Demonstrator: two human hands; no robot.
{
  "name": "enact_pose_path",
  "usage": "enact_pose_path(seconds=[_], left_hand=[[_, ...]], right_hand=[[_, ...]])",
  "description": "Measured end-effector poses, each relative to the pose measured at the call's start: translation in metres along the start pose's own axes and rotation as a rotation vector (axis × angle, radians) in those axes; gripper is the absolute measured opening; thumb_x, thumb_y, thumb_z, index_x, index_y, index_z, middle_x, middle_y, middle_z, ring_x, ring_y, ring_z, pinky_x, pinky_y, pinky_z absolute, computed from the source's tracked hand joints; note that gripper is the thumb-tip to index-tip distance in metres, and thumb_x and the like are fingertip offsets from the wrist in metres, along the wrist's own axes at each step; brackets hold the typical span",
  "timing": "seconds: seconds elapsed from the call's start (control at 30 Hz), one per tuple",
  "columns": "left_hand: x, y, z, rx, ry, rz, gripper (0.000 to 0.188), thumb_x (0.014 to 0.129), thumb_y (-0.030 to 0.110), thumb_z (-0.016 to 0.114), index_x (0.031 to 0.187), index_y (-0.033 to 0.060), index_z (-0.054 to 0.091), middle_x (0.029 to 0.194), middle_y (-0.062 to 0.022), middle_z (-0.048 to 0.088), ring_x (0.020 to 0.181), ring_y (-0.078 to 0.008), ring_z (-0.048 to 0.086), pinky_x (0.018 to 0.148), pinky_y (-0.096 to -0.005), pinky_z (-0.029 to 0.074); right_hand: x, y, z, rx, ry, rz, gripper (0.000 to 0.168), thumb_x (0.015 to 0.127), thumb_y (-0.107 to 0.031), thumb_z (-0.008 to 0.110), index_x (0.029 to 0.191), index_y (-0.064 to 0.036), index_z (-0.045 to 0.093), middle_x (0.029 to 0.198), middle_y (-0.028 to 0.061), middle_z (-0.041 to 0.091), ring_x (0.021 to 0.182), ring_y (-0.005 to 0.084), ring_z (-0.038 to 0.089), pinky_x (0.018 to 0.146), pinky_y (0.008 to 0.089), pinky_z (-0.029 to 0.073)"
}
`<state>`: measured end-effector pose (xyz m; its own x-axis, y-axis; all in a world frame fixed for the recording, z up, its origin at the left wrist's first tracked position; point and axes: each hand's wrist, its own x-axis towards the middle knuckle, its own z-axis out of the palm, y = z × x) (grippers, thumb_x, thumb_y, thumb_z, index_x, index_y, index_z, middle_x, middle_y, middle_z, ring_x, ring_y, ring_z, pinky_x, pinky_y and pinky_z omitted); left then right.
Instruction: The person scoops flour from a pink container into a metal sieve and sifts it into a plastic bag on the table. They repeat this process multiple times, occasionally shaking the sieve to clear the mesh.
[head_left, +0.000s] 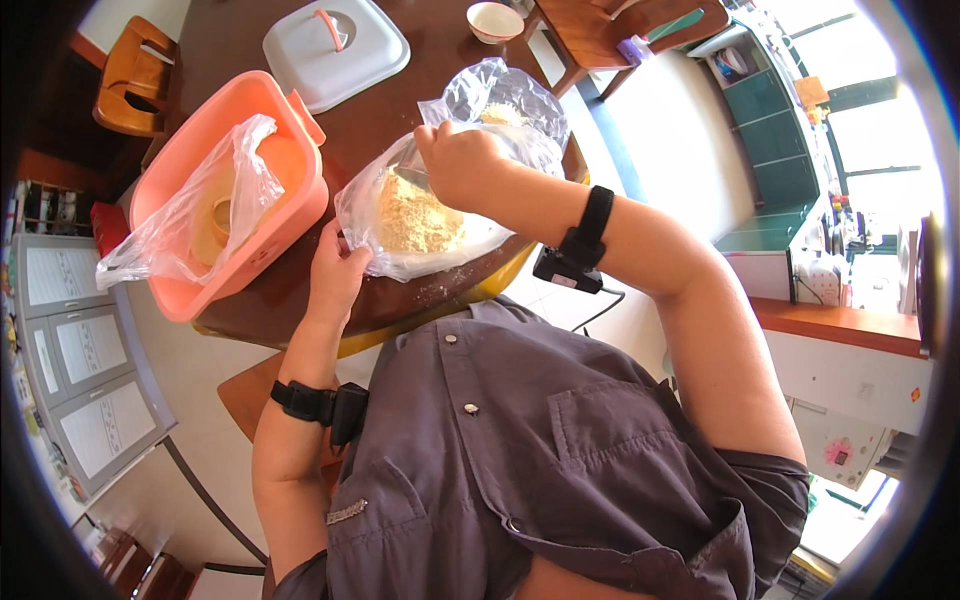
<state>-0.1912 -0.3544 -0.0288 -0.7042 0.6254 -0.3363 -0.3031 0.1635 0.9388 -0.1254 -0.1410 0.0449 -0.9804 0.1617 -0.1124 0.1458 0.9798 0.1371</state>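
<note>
A clear plastic bag (360, 202) with pale yellow powder (416, 217) in it lies open near the table's edge. My left hand (339, 262) pinches the bag's rim at its near left side. Over the bag's far side is my right hand (461, 165), its fingers curled; something clear shows beneath them above the powder, but what it grips is unclear. Behind that hand lies another clear bag (536, 101) with yellowish contents. To the left stands a pink plastic tub (259, 259) with a crumpled plastic bag (244, 161) draped inside and over its rim, and a round yellowish thing beneath.
On the dark wooden table (360, 135) a grey lid (300, 56) with a pink handle lies beyond the tub. A small bowl (495, 22) stands at the far side. Wooden chairs (592, 37) are around the table. Powder is scattered near the table's edge.
</note>
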Motion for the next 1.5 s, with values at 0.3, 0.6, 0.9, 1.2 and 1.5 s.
enact_pose_path(seconds=[0.3, 0.6, 0.9, 1.2, 1.5], left_hand=[[-0.001, 0.003, -0.004, 0.007, 0.025, 0.001, 0.051, 0.077, -0.002, 0.054, 0.126, -0.003, 0.041, 0.101, -0.0102, 0.057, 0.088, -0.0139, 0.057, 0.076, -0.0273, 0.048], [-0.006, 0.0, -0.003, 0.038, 0.066, -0.002, 0.05, 0.078, -0.001, 0.053, 0.126, -0.002, 0.042, 0.1, -0.0087, 0.059, 0.089, -0.0126, 0.057, 0.077, -0.0267, 0.047], [-0.011, -0.004, 0.007, 0.12, 0.139, 0.05, 0.049, 0.078, -0.001, 0.054, 0.126, -0.0023, 0.043, 0.094, -0.0073, 0.06, 0.082, -0.0108, 0.057, 0.072, -0.0246, 0.048], [-0.024, 0.004, 0.012, 0.611, 0.209, 0.394, 0.054, 0.083, 0.015, 0.065, 0.13, 0.0016, 0.042, 0.118, -0.0136, 0.052, 0.104, -0.019, 0.053, 0.087, -0.031, 0.045], [-0.064, 0.098, -0.047, 0.725, 0.327, 0.721, 0.009, 0.084, 0.0, 0.057, 0.092, 0.0015, 0.061, 0.097, -0.0143, 0.062, 0.094, -0.0273, 0.061, 0.082, -0.033, 0.048]], right_hand=[[0.0, 0.024, 0.019, 0.32, -0.14, 0.18, 0.037, 0.083, -0.019, 0.049, 0.112, 0.004, 0.042, 0.097, 0.0228, 0.059, 0.076, 0.0328, 0.066, 0.058, 0.0375, 0.053], [0.006, 0.022, 0.082, 0.974, -0.493, 0.493, 0.047, 0.088, -0.029, 0.052, 0.114, 0.007, 0.037, 0.088, 0.0233, 0.06, 0.059, 0.0291, 0.064, 0.041, 0.0366, 0.053], [-0.041, 0.031, 0.077, 0.534, -0.283, 0.058, 0.05, 0.084, -0.031, 0.061, 0.114, 0.003, 0.041, 0.098, 0.0223, 0.058, 0.097, 0.0356, 0.059, 0.08, 0.0441, 0.048], [-0.038, 0.024, 0.075, 0.229, -0.04, -0.296, 0.021, 0.082, -0.02, 0.059, 0.098, -0.007, 0.06, 0.104, 0.013, 0.056, 0.094, 0.0285, 0.059, 0.08, 0.0403, 0.047], [-0.022, 0.011, -0.012, 0.362, 0.005, -0.116, 0.019, 0.076, -0.023, 0.064, 0.084, -0.005, 0.061, 0.091, 0.0126, 0.058, 0.088, 0.0305, 0.059, 0.076, 0.0408, 0.047]])
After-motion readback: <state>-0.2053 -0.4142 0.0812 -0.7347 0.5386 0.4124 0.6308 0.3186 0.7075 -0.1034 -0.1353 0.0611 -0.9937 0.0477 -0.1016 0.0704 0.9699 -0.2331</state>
